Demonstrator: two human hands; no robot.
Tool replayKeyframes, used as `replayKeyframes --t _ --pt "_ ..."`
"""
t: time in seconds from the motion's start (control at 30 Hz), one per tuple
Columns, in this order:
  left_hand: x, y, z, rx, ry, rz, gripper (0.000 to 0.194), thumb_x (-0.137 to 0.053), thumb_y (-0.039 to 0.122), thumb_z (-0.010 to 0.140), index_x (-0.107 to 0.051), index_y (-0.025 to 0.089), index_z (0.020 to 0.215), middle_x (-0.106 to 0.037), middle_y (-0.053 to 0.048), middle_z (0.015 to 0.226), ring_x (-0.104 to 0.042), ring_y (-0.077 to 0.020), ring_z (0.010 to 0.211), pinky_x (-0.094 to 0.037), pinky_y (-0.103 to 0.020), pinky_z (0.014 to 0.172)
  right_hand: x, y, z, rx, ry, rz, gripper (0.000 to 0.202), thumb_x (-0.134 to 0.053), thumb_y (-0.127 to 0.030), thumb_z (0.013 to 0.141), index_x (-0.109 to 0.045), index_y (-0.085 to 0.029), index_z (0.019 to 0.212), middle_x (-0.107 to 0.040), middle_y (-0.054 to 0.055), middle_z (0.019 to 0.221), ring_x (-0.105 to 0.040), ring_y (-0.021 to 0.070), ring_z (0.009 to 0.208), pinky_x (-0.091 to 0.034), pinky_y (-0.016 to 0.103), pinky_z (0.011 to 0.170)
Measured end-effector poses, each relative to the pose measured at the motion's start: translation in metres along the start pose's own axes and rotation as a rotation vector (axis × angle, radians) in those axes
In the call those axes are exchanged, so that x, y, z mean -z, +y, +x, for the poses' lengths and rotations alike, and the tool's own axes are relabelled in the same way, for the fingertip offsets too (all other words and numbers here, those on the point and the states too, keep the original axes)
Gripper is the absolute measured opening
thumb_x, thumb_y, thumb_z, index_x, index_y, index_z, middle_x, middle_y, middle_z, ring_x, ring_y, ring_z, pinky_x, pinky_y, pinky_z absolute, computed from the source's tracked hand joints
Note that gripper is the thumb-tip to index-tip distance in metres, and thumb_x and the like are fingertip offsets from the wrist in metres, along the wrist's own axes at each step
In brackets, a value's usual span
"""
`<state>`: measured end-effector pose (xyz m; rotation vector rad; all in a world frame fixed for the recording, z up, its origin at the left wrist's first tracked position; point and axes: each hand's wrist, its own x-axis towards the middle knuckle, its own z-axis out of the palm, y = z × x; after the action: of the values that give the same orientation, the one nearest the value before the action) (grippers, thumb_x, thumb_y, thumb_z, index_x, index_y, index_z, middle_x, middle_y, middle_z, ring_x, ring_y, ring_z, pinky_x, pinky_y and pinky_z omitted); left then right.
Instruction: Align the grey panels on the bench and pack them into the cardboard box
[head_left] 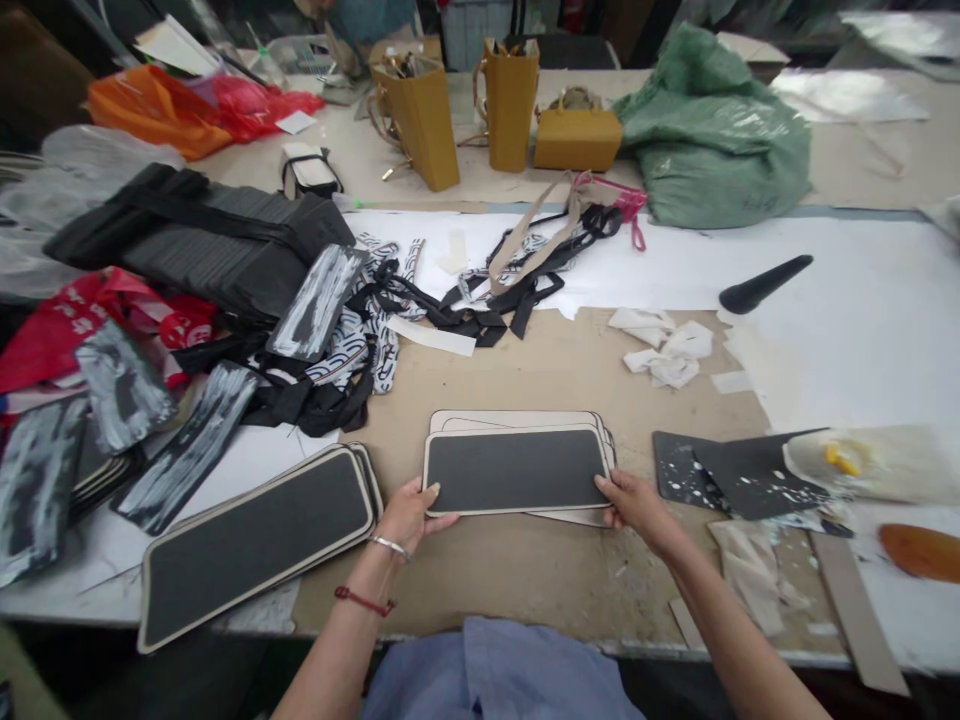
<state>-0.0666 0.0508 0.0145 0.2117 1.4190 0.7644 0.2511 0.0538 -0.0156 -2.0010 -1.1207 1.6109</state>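
Observation:
A dark grey panel with a pale border (517, 468) is held level between my two hands, over several similar pale-edged panels (525, 418). My left hand (411, 510) pinches its lower left corner, thumb on top. At the lower right corner, my right hand (630, 500) grips the edge, also with the thumb on top. Left of my left hand lies a stack of matching dark panels (259, 545), slanted near the table's front edge.
Glue-smeared dark pieces (154, 450) and tangled straps (360, 340) lie at left. Glue-spotted sheets (757, 470), crumpled paper (667, 345) and an orange oval piece (922, 552) are at right. Mustard bags (424, 120) and a green sack (712, 140) stand behind.

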Motion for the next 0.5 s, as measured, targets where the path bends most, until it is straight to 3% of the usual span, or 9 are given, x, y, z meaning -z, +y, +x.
replayKeyframes --t 0.13,0.3,0.4,0.5 --pt "0.002 0.004 0.003 0.041 0.012 0.098 0.014 -0.058 0.025 0.078 -0.058 0.012 0.083 -0.066 -0.007 0.067 -0.062 -0.0148 0.053 -0.053 -0.025 0.044 0.0 0.0 -0.002 0.005 0.016 0.006 0.018 -0.046 -0.037 0.076 -0.044 -0.02 0.07 -0.045 -0.006 0.037 -0.045 0.0113 0.033 -0.032 0.02 0.033" --pt "0.005 0.007 0.02 -0.096 0.075 0.24 0.018 -0.067 0.028 0.07 -0.062 0.012 0.073 -0.063 -0.002 0.056 -0.055 -0.0116 0.044 -0.045 -0.019 0.035 0.001 -0.001 -0.005 0.024 -0.002 0.027 0.016 -0.042 -0.035 0.078 -0.044 -0.02 0.072 -0.046 -0.006 0.038 -0.045 0.011 0.033 -0.032 0.02 0.033" --pt "0.007 0.01 0.03 -0.207 0.05 0.27 0.021 -0.071 0.03 0.063 -0.06 0.012 0.065 -0.061 0.0 0.052 -0.056 -0.0113 0.046 -0.043 -0.017 0.039 0.0 -0.001 -0.007 0.039 -0.004 0.039 0.015 -0.041 -0.035 0.078 -0.043 -0.02 0.073 -0.045 -0.006 0.038 -0.044 0.0112 0.034 -0.031 0.02 0.033" --pt "0.003 0.012 0.036 -0.255 -0.041 0.146 0.022 -0.073 0.027 0.059 -0.058 0.013 0.067 -0.065 -0.001 0.058 -0.06 -0.0136 0.055 -0.049 -0.021 0.052 -0.001 0.0 -0.007 0.042 -0.001 -0.002 0.017 -0.038 -0.036 0.079 -0.041 -0.021 0.072 -0.044 -0.006 0.037 -0.043 0.0112 0.033 -0.03 0.02 0.034"
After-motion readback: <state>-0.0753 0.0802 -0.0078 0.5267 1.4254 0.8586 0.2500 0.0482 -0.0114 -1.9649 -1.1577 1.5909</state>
